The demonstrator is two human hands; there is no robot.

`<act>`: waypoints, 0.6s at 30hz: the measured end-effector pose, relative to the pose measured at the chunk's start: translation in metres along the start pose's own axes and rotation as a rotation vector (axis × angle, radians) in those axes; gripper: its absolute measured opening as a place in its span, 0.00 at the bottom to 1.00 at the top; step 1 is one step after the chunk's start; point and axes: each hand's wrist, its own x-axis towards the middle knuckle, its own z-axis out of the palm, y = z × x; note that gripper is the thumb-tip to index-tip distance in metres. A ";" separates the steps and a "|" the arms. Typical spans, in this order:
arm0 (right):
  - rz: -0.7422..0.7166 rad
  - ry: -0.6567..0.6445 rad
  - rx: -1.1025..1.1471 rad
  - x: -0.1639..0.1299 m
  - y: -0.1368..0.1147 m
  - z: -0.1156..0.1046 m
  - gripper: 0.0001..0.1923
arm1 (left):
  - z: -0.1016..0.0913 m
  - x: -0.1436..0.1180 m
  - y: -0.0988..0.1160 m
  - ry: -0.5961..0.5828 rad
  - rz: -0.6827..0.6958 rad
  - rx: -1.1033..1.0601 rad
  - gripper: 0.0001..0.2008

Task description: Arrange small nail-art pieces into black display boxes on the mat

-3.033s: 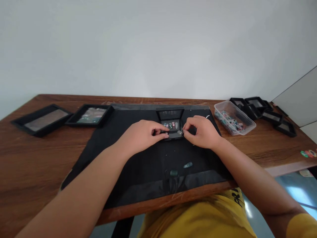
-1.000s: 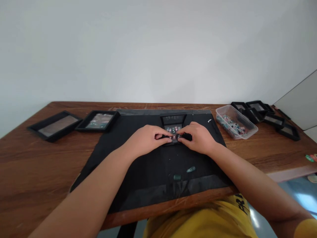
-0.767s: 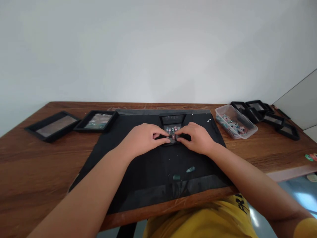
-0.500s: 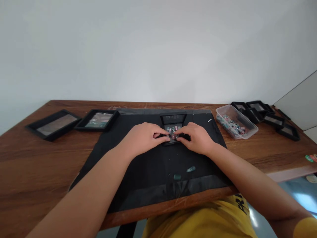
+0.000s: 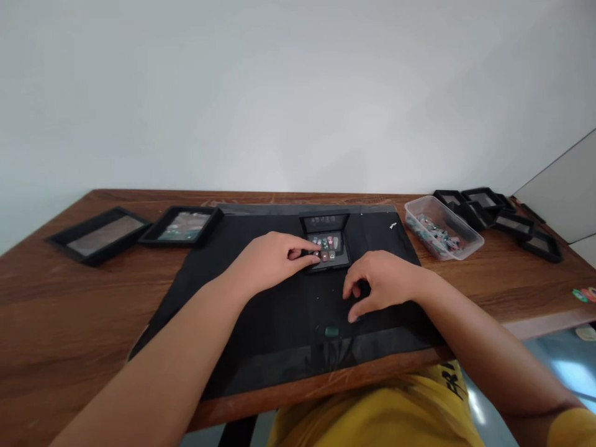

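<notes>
In front of me a small black case (image 5: pixel 342 258) stands with its lid raised. Several small patterned press-on nails (image 5: pixel 325 243), pink, green and clear, lie in rows inside it. At the case's left side, my left hand (image 5: pixel 272 261) has thumb and index finger closed around a small nail in the front row. My right hand (image 5: pixel 384 282) hovers over the mat to the right and nearer to me, thumb and fingers apart. It covers the spot where a pointed teal nail lay. Left of that hand rests a dark green nail (image 5: pixel 332 332).
A black mat (image 5: pixel 279 338) covers the table's middle. At right stand a clear plastic tub (image 5: pixel 459 249) of mixed small pieces and several black frame-like boxes (image 5: pixel 514 223). Two similar boxes, one a bare black frame (image 5: pixel 97 236), the other holding pieces (image 5: pixel 184 225), lie at left.
My right hand has left the case and moved down and right over the pointed teal nail, which is now hidden. My left hand has stayed at the case.
</notes>
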 end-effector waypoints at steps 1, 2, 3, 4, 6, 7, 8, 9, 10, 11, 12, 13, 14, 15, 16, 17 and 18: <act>0.027 -0.047 -0.020 0.001 -0.003 -0.001 0.14 | 0.000 0.000 -0.001 0.008 0.005 0.001 0.19; 0.053 -0.085 -0.037 0.001 -0.006 -0.001 0.13 | 0.000 0.000 -0.001 0.014 0.008 0.002 0.19; 0.076 -0.115 -0.048 0.002 -0.009 -0.002 0.12 | 0.000 0.000 -0.002 0.016 0.010 0.003 0.19; 0.097 -0.139 -0.054 0.003 -0.011 -0.003 0.10 | 0.000 0.000 -0.003 0.017 0.010 0.004 0.19; 0.120 -0.180 -0.048 0.003 -0.015 -0.005 0.08 | 0.000 0.000 -0.004 0.014 0.012 0.002 0.19; 0.125 -0.198 -0.041 0.002 -0.017 -0.006 0.07 | 0.001 0.000 -0.004 0.014 0.013 0.000 0.19; 0.129 -0.214 -0.034 0.002 -0.018 -0.007 0.06 | 0.001 0.000 -0.004 0.016 0.013 -0.003 0.19; 0.132 -0.227 -0.027 0.002 -0.018 -0.007 0.06 | 0.001 0.000 -0.004 0.017 0.013 -0.006 0.19; 0.134 -0.237 -0.021 0.001 -0.019 -0.007 0.05 | 0.001 0.000 -0.004 0.019 0.012 -0.010 0.20; 0.135 -0.243 -0.016 0.001 -0.019 -0.008 0.04 | 0.001 0.000 -0.004 0.021 0.010 -0.013 0.20; 0.136 -0.244 -0.013 0.000 -0.019 -0.008 0.04 | 0.001 0.000 -0.004 0.024 0.009 -0.019 0.21; 0.137 -0.242 -0.011 0.000 -0.018 -0.008 0.03 | 0.002 -0.001 -0.005 0.026 0.009 -0.027 0.22; 0.138 -0.236 -0.011 0.000 -0.018 -0.008 0.03 | 0.002 -0.001 -0.005 0.029 0.010 -0.038 0.23; 0.139 -0.232 -0.012 -0.001 -0.017 -0.009 0.03 | 0.002 -0.002 -0.006 0.031 0.010 -0.051 0.24; 0.142 -0.232 -0.015 -0.001 -0.016 -0.010 0.05 | 0.002 -0.002 -0.006 0.032 0.010 -0.064 0.24; 0.150 -0.237 -0.021 -0.002 -0.016 -0.011 0.08 | 0.001 -0.003 -0.007 0.033 0.011 -0.078 0.25; 0.162 -0.246 -0.030 -0.002 -0.016 -0.012 0.12 | 0.001 -0.003 -0.008 0.035 0.013 -0.091 0.25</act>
